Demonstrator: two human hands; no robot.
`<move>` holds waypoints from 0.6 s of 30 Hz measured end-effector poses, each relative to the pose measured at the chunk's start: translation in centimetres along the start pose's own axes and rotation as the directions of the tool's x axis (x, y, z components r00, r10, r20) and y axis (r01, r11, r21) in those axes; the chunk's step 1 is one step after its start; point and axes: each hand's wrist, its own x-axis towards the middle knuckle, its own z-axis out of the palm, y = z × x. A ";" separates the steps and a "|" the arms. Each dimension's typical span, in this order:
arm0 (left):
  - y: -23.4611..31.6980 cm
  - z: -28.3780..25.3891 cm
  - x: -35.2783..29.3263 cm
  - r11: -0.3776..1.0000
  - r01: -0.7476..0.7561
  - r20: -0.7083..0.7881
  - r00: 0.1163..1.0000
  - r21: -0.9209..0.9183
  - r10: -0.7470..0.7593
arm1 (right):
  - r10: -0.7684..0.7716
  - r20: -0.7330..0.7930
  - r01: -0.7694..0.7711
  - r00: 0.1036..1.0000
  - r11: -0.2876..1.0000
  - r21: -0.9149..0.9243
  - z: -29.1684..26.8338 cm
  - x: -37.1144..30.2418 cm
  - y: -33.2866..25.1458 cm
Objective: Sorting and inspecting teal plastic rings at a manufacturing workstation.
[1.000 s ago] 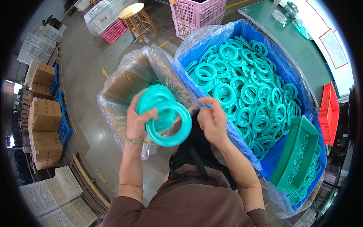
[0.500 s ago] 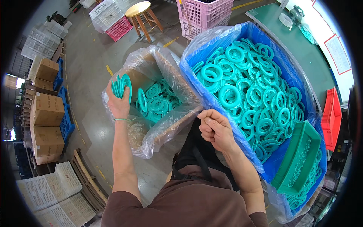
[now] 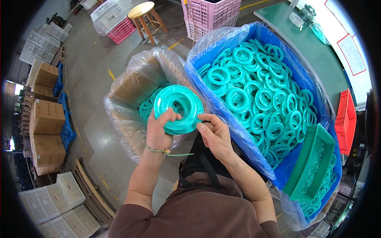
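My left hand grips a small stack of turquoise plastic rings, its thumb reaching through the centre hole. The stack faces up, held over the near side of a carton lined with clear plastic. At the stack's right edge, the thumb and index finger of my right hand pinch the rim. Loose turquoise rings lie inside the carton, partly hidden behind the stack. To the right, a large bin lined with blue plastic holds a heap of similar rings.
A green tray with small bits inside rests on the bin's near right part. Beyond stand a red tray, a green-topped table, pink crates and a wooden stool. Cartons on blue pallets line the left.
My left hand has brought the rings from the carton's left side toward the middle, turning their faces up. The right hand has moved slightly left and down and now meets their rim.
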 end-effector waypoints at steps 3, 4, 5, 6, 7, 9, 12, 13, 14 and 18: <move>-1.1 1.1 -1.2 0.999 -0.022 0.064 0.998 0.029 0.020 | -0.006 -0.115 0.004 0.993 1.000 -0.022 -0.8 0.0 0.3; -1.3 0.9 -1.4 0.999 -0.022 0.064 0.998 0.029 0.020 | -0.007 -0.115 0.004 0.993 1.000 -0.022 -0.9 -0.1 0.2; -1.7 0.7 -1.5 0.997 -0.014 0.098 0.995 0.072 0.007 | -0.008 -0.143 0.005 0.990 1.000 -0.023 -1.0 0.0 -0.1; -1.8 0.9 -1.5 0.993 -0.009 0.135 0.991 0.116 -0.007 | -0.011 -0.171 0.007 0.985 1.000 -0.024 -1.2 0.0 -0.3; -1.7 1.2 -1.7 0.994 -0.013 0.180 0.984 0.111 -0.007 | -0.018 -0.168 0.007 0.986 0.998 -0.064 -1.7 0.1 -0.4; -1.2 1.8 -1.8 0.980 0.022 0.175 0.983 0.196 -0.057 | -0.061 -0.125 0.032 0.990 0.975 -0.221 -3.3 0.2 -0.7; -1.8 1.6 -1.5 0.983 0.065 0.199 0.975 0.172 -0.099 | -0.073 -0.078 0.053 0.994 0.970 -0.236 -3.3 -0.3 -0.9; -2.1 1.3 -1.4 0.995 0.076 0.233 0.968 0.063 -0.089 | -0.018 -0.081 0.015 0.997 0.999 -0.045 -3.0 -0.6 -0.9; -2.3 1.1 -1.3 0.995 0.090 0.265 0.961 -0.047 -0.074 | 0.036 -0.073 -0.025 0.997 0.989 0.148 -2.6 -0.9 -0.9; -3.6 2.1 -1.4 0.999 -0.036 0.260 0.965 -0.001 0.035 | 0.111 -0.093 -0.073 0.989 0.938 0.340 -1.0 -1.8 -0.6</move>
